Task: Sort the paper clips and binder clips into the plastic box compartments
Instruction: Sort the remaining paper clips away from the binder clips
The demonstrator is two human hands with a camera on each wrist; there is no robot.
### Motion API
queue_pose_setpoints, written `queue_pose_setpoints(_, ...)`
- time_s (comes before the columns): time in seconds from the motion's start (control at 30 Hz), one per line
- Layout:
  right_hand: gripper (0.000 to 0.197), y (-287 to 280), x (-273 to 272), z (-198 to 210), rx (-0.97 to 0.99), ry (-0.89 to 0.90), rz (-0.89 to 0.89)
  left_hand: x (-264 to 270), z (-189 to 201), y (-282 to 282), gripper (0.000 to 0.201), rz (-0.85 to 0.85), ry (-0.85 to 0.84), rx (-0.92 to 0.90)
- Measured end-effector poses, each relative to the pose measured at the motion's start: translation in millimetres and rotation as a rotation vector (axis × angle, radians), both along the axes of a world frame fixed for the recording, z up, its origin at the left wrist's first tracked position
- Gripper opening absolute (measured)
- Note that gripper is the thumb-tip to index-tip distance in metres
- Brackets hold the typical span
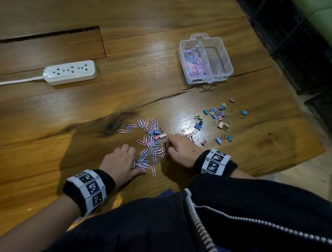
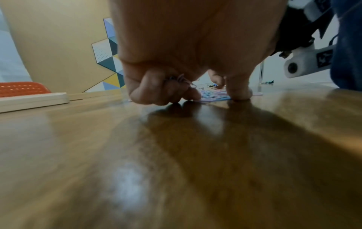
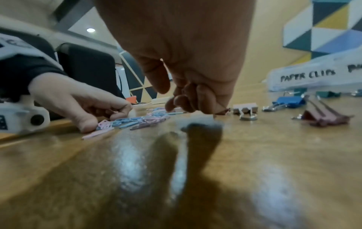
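A pile of pink and blue paper clips (image 1: 150, 146) lies on the wooden table between my hands. My left hand (image 1: 133, 161) rests at its left edge; in the left wrist view my left hand (image 2: 176, 88) has its fingers curled round a few paper clips (image 2: 181, 79) and its thumb on the table. My right hand (image 1: 171, 146) sits at the pile's right edge. Its fingers (image 3: 186, 99) are curled, one tip touches the clips, and the thumb is lifted. Binder clips (image 1: 216, 117) lie scattered to the right. The clear plastic box (image 1: 209, 78) holds paper clips in its left compartment.
A white power strip (image 1: 70, 72) with its cord lies at the back left. A few binder clips (image 1: 160, 135) are mixed into the paper clip pile. The table's edge runs along the right, with dark crates (image 1: 296, 36) beyond it.
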State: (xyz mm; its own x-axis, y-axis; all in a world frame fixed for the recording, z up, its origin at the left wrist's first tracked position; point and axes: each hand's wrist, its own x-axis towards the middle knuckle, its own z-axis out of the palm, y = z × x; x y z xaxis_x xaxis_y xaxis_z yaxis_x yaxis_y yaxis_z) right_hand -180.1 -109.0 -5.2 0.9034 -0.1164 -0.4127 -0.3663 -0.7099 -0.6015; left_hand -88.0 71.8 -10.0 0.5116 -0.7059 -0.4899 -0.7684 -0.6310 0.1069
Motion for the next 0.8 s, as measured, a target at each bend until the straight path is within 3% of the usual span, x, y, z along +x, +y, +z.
queue_pose_setpoints(0.2, 0.060, 5, 2, -10, -0.336, 0.020, 0.129, 5, -4, -6, 0.044, -0.141, -0.009, -0.048)
queue_pose_setpoints(0.33, 0.052, 14, 8, -16, -0.312, -0.001, 0.063, 8, -7, -18, 0.035, -0.190, 0.035, -0.070)
queue_pose_setpoints(0.47, 0.024, 16, 13, -14, -0.157, 0.030, -0.042, 18, -2, -25, 0.023, 0.168, 0.413, -0.348)
queue_pose_setpoints(0.53, 0.018, 15, 13, -14, -0.103, 0.033, -0.061, 23, 1, -26, 0.030, 0.476, 0.748, -0.514)
queue_pose_setpoints(0.63, 0.007, 12, 11, -12, -0.063, 0.016, -0.059, 25, 5, -27, 0.014, 0.830, 1.232, -0.732)
queue_pose_setpoints(0.7, 0.011, 7, 10, -8, 0.015, 0.009, -0.132, 24, 6, -28, 0.015, 0.955, 1.340, -0.789)
queue_pose_setpoints(0.8, 0.024, -3, 9, -1, 0.248, 0.008, -0.350, 24, 4, -32, 0.031, 1.037, 1.364, -0.815)
